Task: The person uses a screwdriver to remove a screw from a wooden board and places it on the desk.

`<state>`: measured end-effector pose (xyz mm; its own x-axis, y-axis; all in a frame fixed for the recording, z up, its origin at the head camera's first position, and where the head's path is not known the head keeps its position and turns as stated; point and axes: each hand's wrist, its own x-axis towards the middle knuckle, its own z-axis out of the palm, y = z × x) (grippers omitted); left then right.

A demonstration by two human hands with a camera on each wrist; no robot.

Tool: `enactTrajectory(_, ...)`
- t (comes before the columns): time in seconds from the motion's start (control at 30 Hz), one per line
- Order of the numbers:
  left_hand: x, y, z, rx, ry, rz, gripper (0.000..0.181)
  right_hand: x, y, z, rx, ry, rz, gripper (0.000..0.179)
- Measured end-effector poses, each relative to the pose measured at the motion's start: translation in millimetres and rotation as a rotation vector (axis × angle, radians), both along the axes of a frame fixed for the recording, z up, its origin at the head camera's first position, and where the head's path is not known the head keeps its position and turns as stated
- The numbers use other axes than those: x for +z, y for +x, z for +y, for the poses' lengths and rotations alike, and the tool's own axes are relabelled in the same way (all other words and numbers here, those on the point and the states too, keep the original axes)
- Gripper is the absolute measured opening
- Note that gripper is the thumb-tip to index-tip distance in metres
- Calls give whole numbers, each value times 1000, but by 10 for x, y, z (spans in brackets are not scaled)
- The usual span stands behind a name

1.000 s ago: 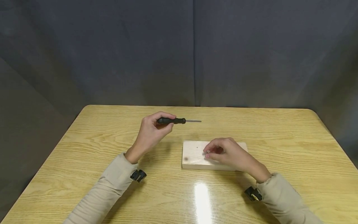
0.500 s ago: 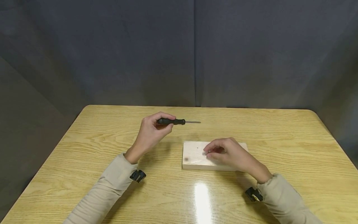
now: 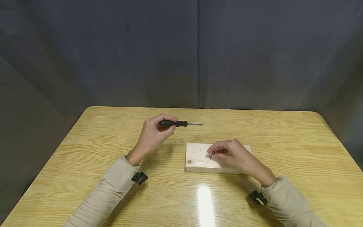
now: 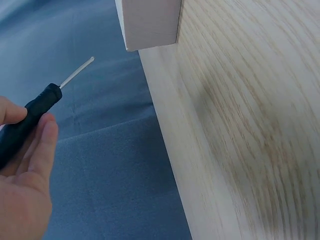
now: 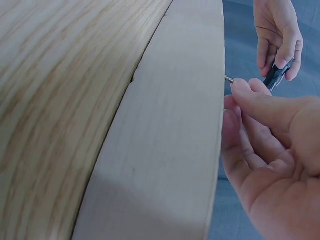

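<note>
My left hand (image 3: 151,134) holds a black-handled screwdriver (image 3: 174,123) above the table, its thin metal shaft pointing right. In the left wrist view, thumb and fingers grip the screwdriver's handle (image 4: 42,104). A pale wooden block (image 3: 194,156) lies flat on the table, with a small dark hole and a brown knot on its top. Over the block's middle, my right hand (image 3: 238,157) pinches a small metal screw (image 3: 211,155). The right wrist view shows the threaded part of this screw (image 5: 229,79) beyond the fingertips, near the block's edge; whether it touches the wood I cannot tell.
The wood-grain table (image 3: 113,135) has rounded back corners. Dark curtains (image 3: 141,63) hang behind and beside it. Each sleeve carries a small black camera (image 3: 140,178) at the wrist. A bright light reflection lies on the table's front part.
The screw has turned between my right fingers: its end faced the camera before, and now its length shows. My left hand and the screwdriver have stayed nearly still.
</note>
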<state>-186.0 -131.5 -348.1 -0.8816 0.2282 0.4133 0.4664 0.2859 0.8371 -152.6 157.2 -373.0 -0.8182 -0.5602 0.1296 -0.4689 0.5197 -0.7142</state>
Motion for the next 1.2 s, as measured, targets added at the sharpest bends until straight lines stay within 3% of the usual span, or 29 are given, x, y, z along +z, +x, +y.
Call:
enactTrajectory(0.5, -11, -3, -15, -7, 7, -5, 18, -23, 11, -18, -2, -21, -49, 12)
enactTrajectory(0.97, -35, -3, -23, 0, -8, -5, 18, -13, 36, -49, -86, 3, -11, 8)
enactTrajectory(1.2, -52, -8, -20, 1, -12, -16, 18, 0, 31, -34, -81, -19, -23, 9)
